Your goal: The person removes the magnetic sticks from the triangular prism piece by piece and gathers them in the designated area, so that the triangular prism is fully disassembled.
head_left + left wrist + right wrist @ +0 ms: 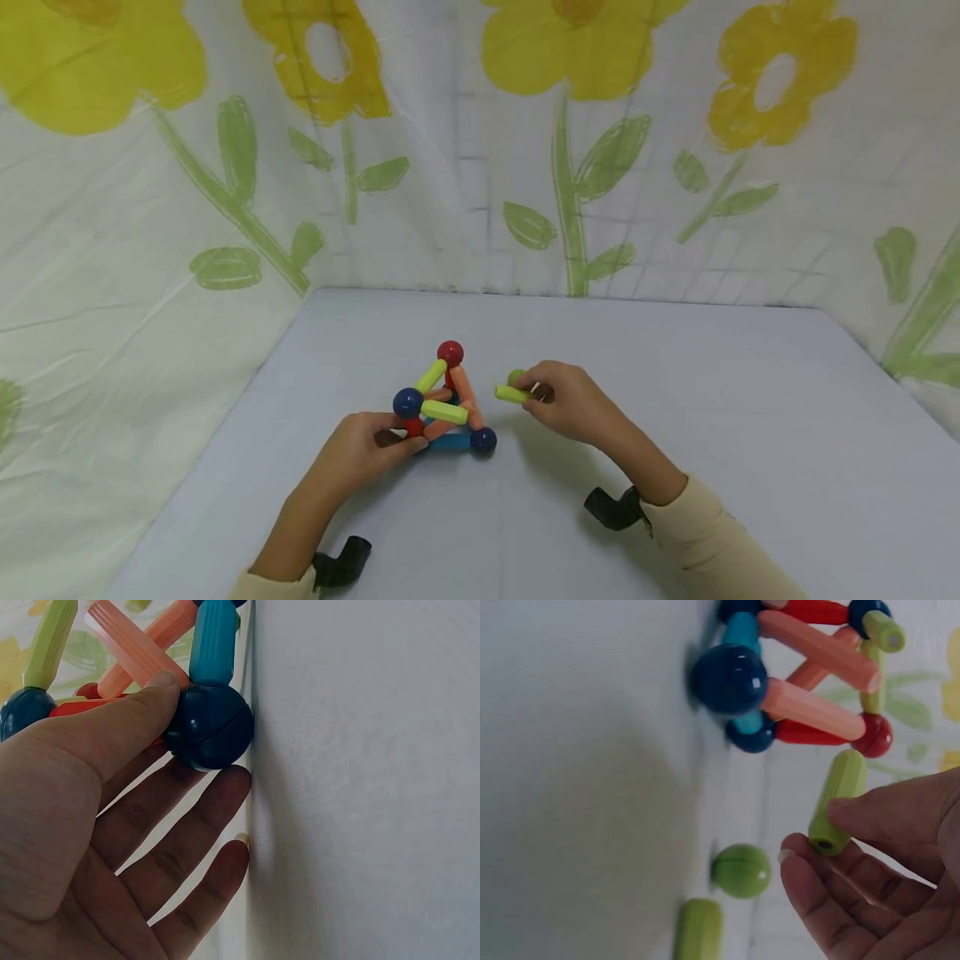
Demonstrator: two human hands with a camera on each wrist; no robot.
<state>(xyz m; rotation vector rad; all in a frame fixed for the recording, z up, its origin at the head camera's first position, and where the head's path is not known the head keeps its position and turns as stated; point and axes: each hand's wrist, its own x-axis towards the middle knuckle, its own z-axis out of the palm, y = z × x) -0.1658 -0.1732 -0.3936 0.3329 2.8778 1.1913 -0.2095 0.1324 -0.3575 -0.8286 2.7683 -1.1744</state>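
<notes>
1. With left hand (363,450), grips ball-and-rod frame (442,427) at its 7 o'clock corner; in left wrist view, sets thumb tip where dark blue ball (208,724) meets coral rod (139,641), other fingers partly hidden.
2. Locate frame at 7 o'clock from head-view centre, over pale table (675,375); cannot tell full contact with tabletop.
3. Read around frame in head view: red ball (450,352) at 12 o'clock, second dark blue ball (408,403) at 9, third dark blue ball (483,441) at 4. Joined by coral, blue, red and light green rods, one light green bar (444,412) with a loose end.
4. With right hand (570,404), at 3 o'clock of frame, pinches light green rod (838,802) between thumb and fingers; in head view, holds it clear of frame.
5. In right wrist view, note green ball (741,871) on table at 6 o'clock, apart from right hand; just beside it, toward 7 o'clock, spare green rod (699,934), cut by picture edge.
6. Beyond table, toward 12 o'clock, note white cloth (427,208) with yellow flowers (810,50).
</notes>
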